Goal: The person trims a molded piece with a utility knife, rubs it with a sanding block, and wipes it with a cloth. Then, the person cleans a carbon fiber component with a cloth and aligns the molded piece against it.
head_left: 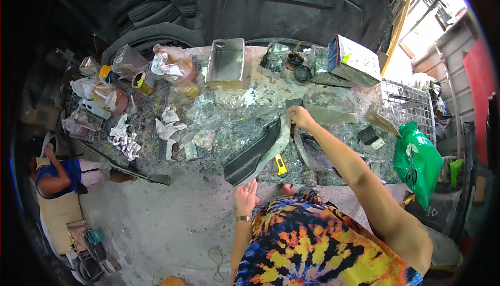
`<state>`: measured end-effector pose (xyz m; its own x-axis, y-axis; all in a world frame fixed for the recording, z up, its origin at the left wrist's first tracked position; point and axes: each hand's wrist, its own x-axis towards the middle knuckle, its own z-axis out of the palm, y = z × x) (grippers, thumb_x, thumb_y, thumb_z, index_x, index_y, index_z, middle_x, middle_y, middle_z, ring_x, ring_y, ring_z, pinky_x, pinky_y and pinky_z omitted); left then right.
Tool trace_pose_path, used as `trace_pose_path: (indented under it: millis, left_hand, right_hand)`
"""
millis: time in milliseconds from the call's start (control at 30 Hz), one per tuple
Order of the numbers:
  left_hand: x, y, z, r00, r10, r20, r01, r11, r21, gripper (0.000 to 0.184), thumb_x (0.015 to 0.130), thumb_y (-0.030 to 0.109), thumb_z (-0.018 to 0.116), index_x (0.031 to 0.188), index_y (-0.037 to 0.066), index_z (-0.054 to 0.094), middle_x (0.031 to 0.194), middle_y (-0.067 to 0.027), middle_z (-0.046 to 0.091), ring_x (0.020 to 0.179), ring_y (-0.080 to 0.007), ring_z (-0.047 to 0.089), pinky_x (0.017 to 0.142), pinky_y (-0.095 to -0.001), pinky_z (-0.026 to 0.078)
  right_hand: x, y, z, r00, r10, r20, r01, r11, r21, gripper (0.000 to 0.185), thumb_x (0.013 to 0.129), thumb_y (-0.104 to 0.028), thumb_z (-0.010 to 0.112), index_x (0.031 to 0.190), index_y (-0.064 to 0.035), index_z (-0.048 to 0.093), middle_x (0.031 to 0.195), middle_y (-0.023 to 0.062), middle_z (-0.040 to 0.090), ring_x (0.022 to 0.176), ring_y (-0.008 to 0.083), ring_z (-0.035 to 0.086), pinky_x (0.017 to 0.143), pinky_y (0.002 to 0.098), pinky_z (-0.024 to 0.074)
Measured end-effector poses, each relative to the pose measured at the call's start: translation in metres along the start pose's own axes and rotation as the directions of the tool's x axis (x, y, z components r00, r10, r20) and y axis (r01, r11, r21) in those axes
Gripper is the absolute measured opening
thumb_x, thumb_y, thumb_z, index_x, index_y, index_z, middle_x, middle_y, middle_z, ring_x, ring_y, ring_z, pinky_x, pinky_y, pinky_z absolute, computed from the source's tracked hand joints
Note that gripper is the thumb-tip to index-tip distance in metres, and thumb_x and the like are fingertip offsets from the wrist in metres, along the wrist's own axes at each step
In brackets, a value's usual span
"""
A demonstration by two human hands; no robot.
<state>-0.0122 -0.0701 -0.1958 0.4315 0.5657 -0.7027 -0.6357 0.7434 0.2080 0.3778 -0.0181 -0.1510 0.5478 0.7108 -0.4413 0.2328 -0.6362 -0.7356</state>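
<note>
A dark carbon-fibre panel (252,148) with a pale, ragged border lies slanted across the front of the worktable, its lower end over the edge. My left hand (246,198) is at that lower end, fingers up against the corner, seemingly gripping it. My right hand (299,117) is closed near the panel's upper end, pinching a small dark grey rectangular piece (294,103), perhaps sandpaper. Just right of the panel lies a yellow utility knife (280,164). A second dark curved panel (315,150) rests under my right forearm, partly hidden by it.
The stained worktable (219,114) carries a metal box (227,65), tins, jugs and crumpled paper (124,139). A white carton (354,60) stands at the back right. At the right edge hangs a green plastic bag (418,163). Another person (57,174) sits at left.
</note>
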Motion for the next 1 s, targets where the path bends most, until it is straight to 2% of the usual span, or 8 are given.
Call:
trace_pose_path:
  millis: [67,200,267,333,367,433,633,1000]
  left_hand:
    - [-0.009,0.0,0.004,1.0,-0.019,-0.016,0.019,0.998,0.058,0.03,0.092,0.014,0.054,0.107,-0.012,0.052,0.113,-0.0234,0.062,0.107,-0.0293,0.061,0.095,-0.0385,0.052]
    - [-0.033,0.013,-0.008,0.985,0.044,-0.17,0.064,0.808,0.586,0.021,0.088,0.014,0.064,0.097,-0.004,0.057,0.111,-0.0202,0.063,0.1,-0.0261,0.063,0.086,-0.0367,0.053]
    - [-0.036,0.016,-0.01,0.951,0.139,-0.276,0.1,0.706,0.701,0.025,0.087,0.019,0.067,0.099,0.0,0.057,0.123,-0.0214,0.056,0.117,-0.0278,0.053,0.1,-0.042,0.043]
    - [-0.051,0.022,0.013,0.767,0.619,0.168,-0.111,-0.13,0.985,0.043,0.083,0.031,0.073,0.109,0.002,0.055,0.125,-0.0194,0.055,0.118,-0.031,0.051,0.099,-0.0453,0.041]
    - [-0.05,0.022,0.028,0.768,0.618,0.171,-0.114,-0.131,0.985,0.043,0.083,0.031,0.073,0.109,0.002,0.055,0.125,-0.0194,0.055,0.118,-0.031,0.051,0.099,-0.0453,0.041]
    - [-0.039,0.02,0.063,0.458,0.649,0.607,-0.205,-0.587,0.783,0.07,0.078,0.042,0.076,0.129,0.006,0.046,0.14,-0.0192,0.042,0.13,-0.0375,0.039,0.105,-0.0537,0.033]
    - [0.006,0.019,0.078,0.613,0.453,0.647,-0.116,-0.759,0.641,0.094,0.074,0.051,0.076,0.147,0.015,0.029,0.156,-0.0168,0.017,0.142,-0.0414,0.019,0.108,-0.0634,0.023]
    - [-0.011,0.048,0.064,0.628,0.437,0.644,-0.024,-0.816,0.577,0.097,0.075,0.049,0.075,0.15,0.015,0.026,0.157,-0.0153,0.015,0.143,-0.0394,0.018,0.11,-0.0595,0.023]
  right_hand:
    - [-0.022,0.0,-0.011,0.947,-0.307,-0.089,0.314,0.946,0.075,0.022,0.085,-0.009,0.059,0.103,0.0017,0.066,0.076,0.0108,0.067,0.054,0.0192,0.06,0.056,0.0336,0.0503]
    - [-0.109,-0.022,-0.045,0.996,-0.061,0.07,0.056,0.995,0.077,0.03,0.09,-0.023,0.064,0.072,-0.0001,0.06,0.066,0.0051,0.061,0.054,0.0108,0.052,0.053,0.0296,0.044]
    - [-0.146,-0.002,-0.041,0.996,-0.061,0.07,0.052,0.992,0.117,0.034,0.093,-0.025,0.063,0.068,-0.0037,0.057,0.061,0.0007,0.057,0.052,0.0089,0.047,0.05,0.0283,0.0407]
    - [-0.189,0.004,-0.036,0.984,-0.033,0.175,-0.028,0.941,0.336,0.023,0.093,-0.019,0.062,0.075,-0.0046,0.058,0.063,-0.0023,0.055,0.054,0.0075,0.046,0.05,0.0265,0.04]
    - [-0.207,0.003,-0.032,0.974,-0.057,0.219,-0.03,0.926,0.375,0.016,0.093,-0.017,0.062,0.082,-0.0049,0.059,0.066,-0.0027,0.056,0.056,0.0069,0.047,0.052,0.0253,0.0403]
    - [-0.232,0.01,-0.021,0.949,-0.087,0.304,-0.043,0.917,0.396,0.008,0.092,-0.013,0.063,0.094,-0.0053,0.06,0.072,-0.0022,0.058,0.06,0.0068,0.049,0.055,0.0239,0.0414]
    - [-0.253,0.018,-0.003,0.89,-0.142,0.434,0.014,0.959,0.284,0.017,0.095,-0.015,0.059,0.101,0.0003,0.059,0.074,0.0026,0.062,0.068,0.0103,0.058,0.064,0.0269,0.0482]
    - [-0.239,0.019,-0.029,0.903,-0.264,0.339,0.143,0.929,0.342,0.014,0.093,-0.008,0.058,0.102,0.002,0.058,0.075,0.0022,0.061,0.063,0.0093,0.056,0.063,0.0269,0.0467]
